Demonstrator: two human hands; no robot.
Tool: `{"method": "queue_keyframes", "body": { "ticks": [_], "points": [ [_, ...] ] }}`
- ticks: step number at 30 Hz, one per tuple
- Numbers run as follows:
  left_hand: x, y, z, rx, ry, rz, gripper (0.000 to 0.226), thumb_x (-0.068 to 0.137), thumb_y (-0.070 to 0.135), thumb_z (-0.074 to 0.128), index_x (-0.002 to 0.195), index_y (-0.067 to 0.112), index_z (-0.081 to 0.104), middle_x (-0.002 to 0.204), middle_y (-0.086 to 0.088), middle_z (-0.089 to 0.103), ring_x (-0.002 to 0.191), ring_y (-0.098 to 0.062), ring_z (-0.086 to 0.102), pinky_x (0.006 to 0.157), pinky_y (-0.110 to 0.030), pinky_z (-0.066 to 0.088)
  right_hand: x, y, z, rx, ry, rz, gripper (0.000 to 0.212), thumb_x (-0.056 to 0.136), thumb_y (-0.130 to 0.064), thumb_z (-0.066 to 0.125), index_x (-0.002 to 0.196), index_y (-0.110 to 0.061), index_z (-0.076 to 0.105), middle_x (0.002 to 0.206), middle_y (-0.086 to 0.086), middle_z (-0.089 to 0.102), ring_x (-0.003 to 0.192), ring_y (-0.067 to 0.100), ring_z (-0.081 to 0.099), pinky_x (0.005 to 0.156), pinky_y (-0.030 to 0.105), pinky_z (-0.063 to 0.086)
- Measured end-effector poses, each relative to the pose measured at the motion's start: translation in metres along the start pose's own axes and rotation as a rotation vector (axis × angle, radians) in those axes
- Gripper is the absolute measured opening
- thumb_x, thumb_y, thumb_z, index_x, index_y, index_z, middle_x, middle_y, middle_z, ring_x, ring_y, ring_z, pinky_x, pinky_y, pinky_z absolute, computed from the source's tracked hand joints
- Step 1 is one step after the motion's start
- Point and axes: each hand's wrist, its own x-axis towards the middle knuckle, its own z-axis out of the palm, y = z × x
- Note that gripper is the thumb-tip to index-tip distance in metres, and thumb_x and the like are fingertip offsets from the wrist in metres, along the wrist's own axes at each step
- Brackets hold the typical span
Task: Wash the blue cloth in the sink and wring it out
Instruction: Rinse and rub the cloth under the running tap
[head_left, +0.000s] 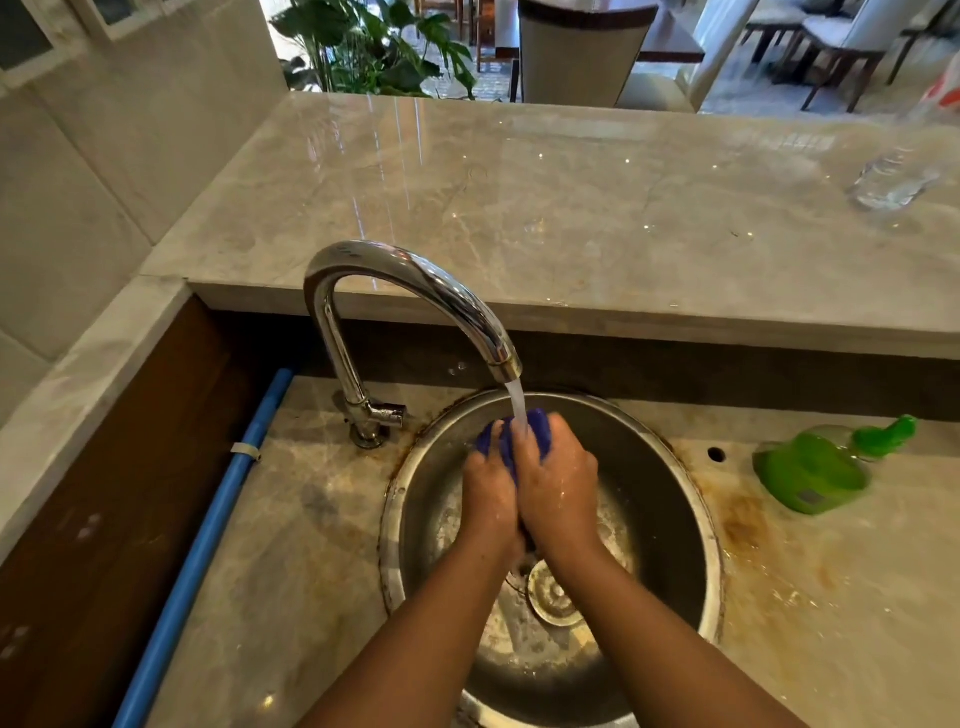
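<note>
Cloth (537, 423) bunched between left hand (491, 493) and right hand (558, 483), both grips clamped on it.

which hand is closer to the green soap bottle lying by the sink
Right. The right hand is over the sink bowl, on the side toward the green bottle, gripping the blue cloth. The left hand presses against it on the far side, nearer the tap.

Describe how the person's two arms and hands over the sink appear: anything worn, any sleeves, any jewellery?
Both forearms are bare right to the bottom edge of the picture: no sleeves, gloves, watch or bracelets. No rings show on the left hand or the right hand. Both hands look wet and shiny with water droplets.
</note>
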Motion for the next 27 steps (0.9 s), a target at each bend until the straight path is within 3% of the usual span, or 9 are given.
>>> {"method": "queue_keyframes", "body": {
  "ticks": [3,8,13,16,18,20,22,25,27],
  "points": [
    [-0.008,-0.006,-0.002,0.055,-0.001,0.053,0.028,0.099,0.047,0.053,0.104,0.021,0.062,0.099,-0.008,0.075,0.091,-0.027,0.074,0.089,-0.051,0.059,0.018,0.014,-0.004,-0.028,0.026,0.147,0.024,0.102,-0.037,0.051,0.088,-0.020,0.060,0.076,0.001,0.066,0.067,0.016,0.064,0.068,0.040,0.058],
    [-0.004,0.012,0.001,0.115,0.023,0.099,0.027,0.102,0.043,0.049,0.096,0.020,0.063,0.089,-0.005,0.072,0.085,-0.024,0.072,0.086,-0.046,0.060,0.000,0.005,-0.010,0.121,0.126,0.105,0.026,0.103,-0.030,0.051,0.084,-0.015,0.059,0.069,-0.003,0.058,0.055,0.001,0.053,0.053,0.017,0.044],
    [0.004,0.010,-0.001,0.093,0.033,-0.041,0.039,0.101,0.045,0.049,0.087,0.012,0.066,0.068,-0.004,0.066,0.062,-0.018,0.065,0.064,-0.031,0.054,-0.013,-0.006,0.004,0.003,0.003,0.018,0.025,0.103,-0.040,0.047,0.091,-0.022,0.060,0.074,-0.003,0.064,0.064,0.008,0.062,0.059,0.028,0.052],
    [-0.002,-0.003,-0.002,0.120,0.008,0.003,0.037,0.099,0.049,0.050,0.104,0.016,0.066,0.093,-0.009,0.076,0.086,-0.026,0.074,0.087,-0.047,0.059,0.011,0.007,0.000,-0.049,0.000,0.164,0.030,0.105,-0.039,0.044,0.088,-0.020,0.059,0.077,0.000,0.065,0.069,0.017,0.064,0.062,0.036,0.053],
    [-0.004,-0.005,-0.003,0.107,-0.033,0.043,0.030,0.100,0.046,0.051,0.107,0.019,0.065,0.097,-0.008,0.077,0.092,-0.025,0.075,0.092,-0.051,0.058,0.019,0.013,-0.005,0.001,0.006,0.258,0.028,0.105,-0.034,0.044,0.087,-0.017,0.059,0.080,0.004,0.065,0.069,0.018,0.063,0.068,0.043,0.056],
    [-0.002,0.000,-0.002,0.110,-0.055,0.054,0.026,0.100,0.045,0.051,0.103,0.023,0.064,0.095,-0.006,0.077,0.092,-0.025,0.075,0.093,-0.051,0.057,0.014,0.011,-0.010,0.005,0.037,0.226,0.026,0.106,-0.033,0.043,0.089,-0.019,0.057,0.081,0.003,0.064,0.066,0.011,0.060,0.064,0.032,0.053],
    [0.001,0.010,-0.001,0.124,0.007,0.028,0.027,0.101,0.046,0.050,0.099,0.022,0.063,0.092,-0.006,0.074,0.088,-0.026,0.072,0.088,-0.049,0.058,-0.002,0.004,-0.009,0.059,0.023,0.124,0.022,0.105,-0.034,0.045,0.093,-0.022,0.059,0.080,-0.001,0.064,0.065,0.007,0.060,0.057,0.018,0.049],
    [0.005,0.016,-0.002,0.116,0.050,-0.041,0.037,0.101,0.046,0.050,0.097,0.013,0.067,0.074,-0.004,0.069,0.067,-0.018,0.068,0.064,-0.031,0.053,-0.021,-0.004,0.001,0.066,-0.041,0.034,0.020,0.102,-0.040,0.050,0.091,-0.025,0.059,0.076,-0.001,0.065,0.066,0.010,0.063,0.059,0.026,0.053],
    [-0.001,0.012,-0.002,0.085,0.006,-0.087,0.039,0.099,0.049,0.050,0.096,0.014,0.067,0.078,-0.005,0.071,0.070,-0.018,0.070,0.067,-0.032,0.054,-0.012,-0.001,0.003,-0.016,-0.005,0.033,0.022,0.101,-0.041,0.050,0.089,-0.024,0.057,0.074,-0.001,0.064,0.066,0.012,0.062,0.057,0.028,0.052]
  ]
}}
